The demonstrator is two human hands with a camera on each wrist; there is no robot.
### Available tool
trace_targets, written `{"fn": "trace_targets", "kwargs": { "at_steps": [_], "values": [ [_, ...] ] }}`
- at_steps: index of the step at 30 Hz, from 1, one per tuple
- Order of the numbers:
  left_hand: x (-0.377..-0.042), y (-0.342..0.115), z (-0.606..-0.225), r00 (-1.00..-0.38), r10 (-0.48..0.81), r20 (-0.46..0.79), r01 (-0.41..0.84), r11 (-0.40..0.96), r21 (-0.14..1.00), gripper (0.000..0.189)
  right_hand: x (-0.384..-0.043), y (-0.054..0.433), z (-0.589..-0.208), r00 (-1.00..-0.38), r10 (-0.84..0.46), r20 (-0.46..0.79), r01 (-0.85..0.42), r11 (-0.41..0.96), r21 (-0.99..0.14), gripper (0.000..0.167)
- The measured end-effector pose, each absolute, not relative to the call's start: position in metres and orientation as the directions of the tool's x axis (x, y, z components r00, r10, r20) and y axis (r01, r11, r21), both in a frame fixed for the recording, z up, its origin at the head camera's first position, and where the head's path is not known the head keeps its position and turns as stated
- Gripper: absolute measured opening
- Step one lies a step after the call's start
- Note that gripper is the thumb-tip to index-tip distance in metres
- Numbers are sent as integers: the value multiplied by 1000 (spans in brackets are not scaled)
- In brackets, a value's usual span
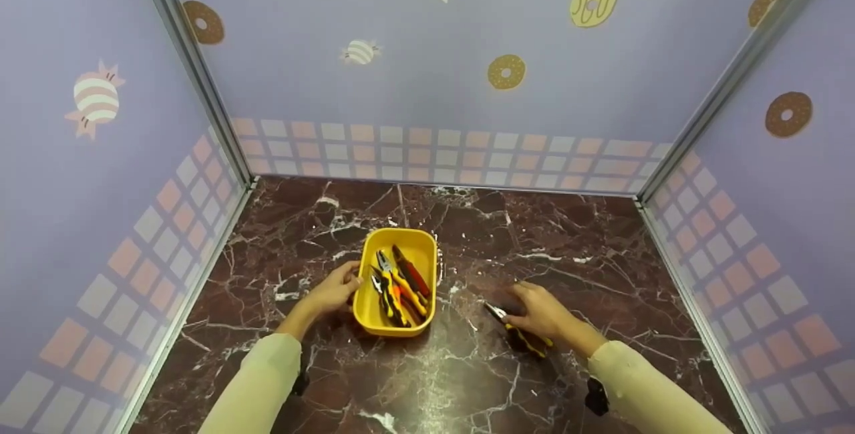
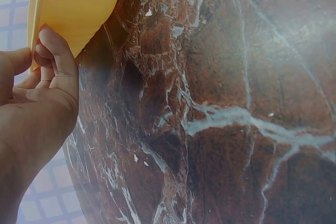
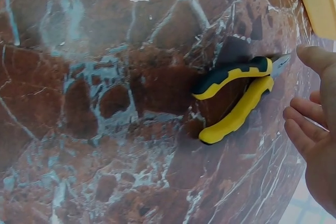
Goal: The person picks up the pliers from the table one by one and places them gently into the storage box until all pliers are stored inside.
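A yellow plastic box [image 1: 401,332] stands on the table, with several pliers [image 1: 394,290] lying in it, some yellow-and-black handled and one red. At its left side my left hand [image 1: 337,289] pinches the rim between thumb and fingers; the left wrist view shows this hand [image 2: 44,87] against the box wall [image 2: 79,9]. To the right of the box, one pair of yellow-and-black pliers [image 3: 236,108] lies on the table with its handles spread. My right hand [image 1: 542,312] hovers beside its jaws; thumb and loosely bent fingers stand apart from it in the right wrist view.
The dark red marbled tabletop [image 1: 568,247] is bounded by pale purple panels on the left, back [image 1: 414,87] and right, with metal rails [image 1: 708,100] at the corners.
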State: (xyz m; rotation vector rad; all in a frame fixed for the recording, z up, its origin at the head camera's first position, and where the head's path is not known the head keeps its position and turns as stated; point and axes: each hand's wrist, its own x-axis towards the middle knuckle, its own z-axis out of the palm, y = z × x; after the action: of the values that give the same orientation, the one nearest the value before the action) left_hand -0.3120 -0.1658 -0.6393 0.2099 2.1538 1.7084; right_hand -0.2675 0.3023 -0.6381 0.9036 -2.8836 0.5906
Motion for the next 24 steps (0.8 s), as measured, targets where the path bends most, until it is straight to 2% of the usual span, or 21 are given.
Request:
{"fn": "trace_targets", "kwargs": {
  "at_steps": [6,17,24],
  "values": [
    [-311,-166,-639,-919,342,-197,-115,245,963,45,-263,308,-642,-822,-540,178,-568,763,-308,58],
    [-312,-166,-640,-920,340,-194,-110,252,961,45,-253,311,-650,-857,-498,134,-514,806,-293,40],
    [-312,-166,-641,-914,352,-200,-119,239,964,46,-251,316,-659,-840,-526,132,-540,789,-294,37]
  ]
}}
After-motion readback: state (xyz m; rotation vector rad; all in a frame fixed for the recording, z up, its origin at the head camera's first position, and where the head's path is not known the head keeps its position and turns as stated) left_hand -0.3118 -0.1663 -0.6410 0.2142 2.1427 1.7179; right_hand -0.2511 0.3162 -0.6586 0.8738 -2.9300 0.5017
